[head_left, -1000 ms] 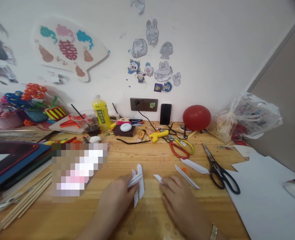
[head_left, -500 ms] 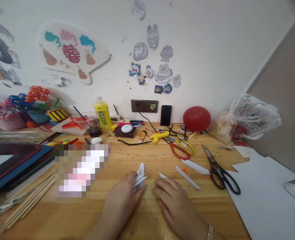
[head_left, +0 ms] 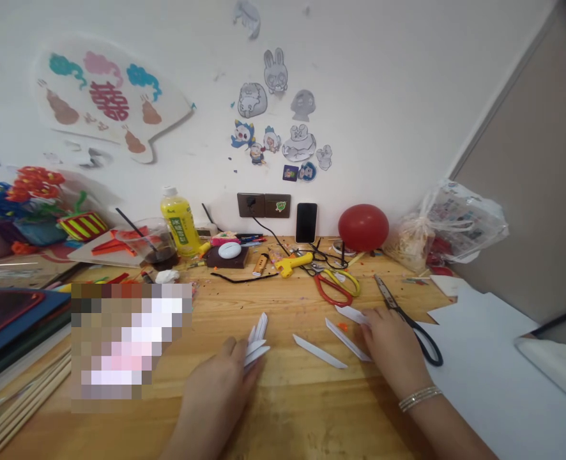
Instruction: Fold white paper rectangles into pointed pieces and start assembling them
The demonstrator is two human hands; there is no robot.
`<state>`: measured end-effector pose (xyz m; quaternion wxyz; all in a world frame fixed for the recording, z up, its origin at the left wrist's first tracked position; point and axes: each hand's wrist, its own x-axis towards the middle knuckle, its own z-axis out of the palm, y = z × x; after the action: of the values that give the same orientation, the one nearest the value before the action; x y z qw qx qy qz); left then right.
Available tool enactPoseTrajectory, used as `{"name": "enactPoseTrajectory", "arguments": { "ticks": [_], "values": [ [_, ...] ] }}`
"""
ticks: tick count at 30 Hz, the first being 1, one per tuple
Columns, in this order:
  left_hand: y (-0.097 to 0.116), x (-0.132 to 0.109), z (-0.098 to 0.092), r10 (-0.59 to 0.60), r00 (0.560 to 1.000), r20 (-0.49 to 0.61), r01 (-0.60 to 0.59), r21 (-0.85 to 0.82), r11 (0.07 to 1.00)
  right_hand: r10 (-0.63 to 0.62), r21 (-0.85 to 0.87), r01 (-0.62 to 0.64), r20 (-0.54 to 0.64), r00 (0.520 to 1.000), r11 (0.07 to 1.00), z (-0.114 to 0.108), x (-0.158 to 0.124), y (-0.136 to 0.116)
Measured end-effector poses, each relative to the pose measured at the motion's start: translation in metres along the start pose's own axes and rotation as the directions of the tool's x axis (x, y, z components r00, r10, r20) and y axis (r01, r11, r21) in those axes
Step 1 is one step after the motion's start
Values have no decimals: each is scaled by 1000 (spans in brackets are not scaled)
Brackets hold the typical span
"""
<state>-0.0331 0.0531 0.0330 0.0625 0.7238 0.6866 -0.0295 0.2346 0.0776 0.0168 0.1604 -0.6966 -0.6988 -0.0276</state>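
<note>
My left hand [head_left: 220, 377] is closed around a small bunch of folded white paper strips [head_left: 258, 348], their pointed ends sticking up past the fingers. On the right, my right hand [head_left: 395, 345] has its fingers curled over the right end of another paper strip [head_left: 350, 313], which lies on the table; the fingertips partly hide the contact. Two more folded strips lie between the hands: one nearer the left [head_left: 319, 351] and one beside my right fingers [head_left: 345, 338]. Black-handled scissors [head_left: 429, 345] are partly behind my right hand.
White paper sheets [head_left: 494, 377] cover the right side of the table. Red-and-yellow scissors [head_left: 333, 291], a yellow glue gun [head_left: 293, 263], a red balloon [head_left: 363, 227] and a phone [head_left: 306, 222] are farther back. A drink bottle [head_left: 180, 220] and cup [head_left: 161, 252] stand left; wooden sticks [head_left: 24, 409] lie front left.
My right hand has moved right and away from me, off the nearest strip to the one by the black scissors. My left hand keeps its bunch of strips. The view has turned slightly right.
</note>
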Motion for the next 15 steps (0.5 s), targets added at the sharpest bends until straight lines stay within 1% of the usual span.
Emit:
{"name": "enactPoseTrajectory", "arguments": {
  "ticks": [3,6,9,11,12,13,14,15],
  "values": [
    [-1,1,1,12,1000,11,-12,-26,1000,31,98,-31,9,999,995,1,3,4],
    [-1,0,1,10,1000,11,-10,-25,1000,69,259,-73,28,997,963,3,4,4],
    [-2,0,1,20,1000,-6,-20,-13,1000,108,468,-145,104,989,872,4,2,4],
    [-2,0,0,28,1000,-2,-28,-2,1000,91,590,-175,169,981,788,0,0,2],
    [-2,0,0,34,999,1,-34,3,999,71,659,-189,201,977,728,-3,-2,1],
    [-1,-1,0,37,999,2,-37,7,999,54,734,-214,235,970,645,-6,-3,-1],
    [-1,-1,-1,41,999,0,-41,10,999,30,813,-249,274,961,526,-10,-4,-4],
    [0,-1,-1,43,999,-2,-43,14,999,6,904,-329,341,940,274,-13,-6,-6]
  ]
}}
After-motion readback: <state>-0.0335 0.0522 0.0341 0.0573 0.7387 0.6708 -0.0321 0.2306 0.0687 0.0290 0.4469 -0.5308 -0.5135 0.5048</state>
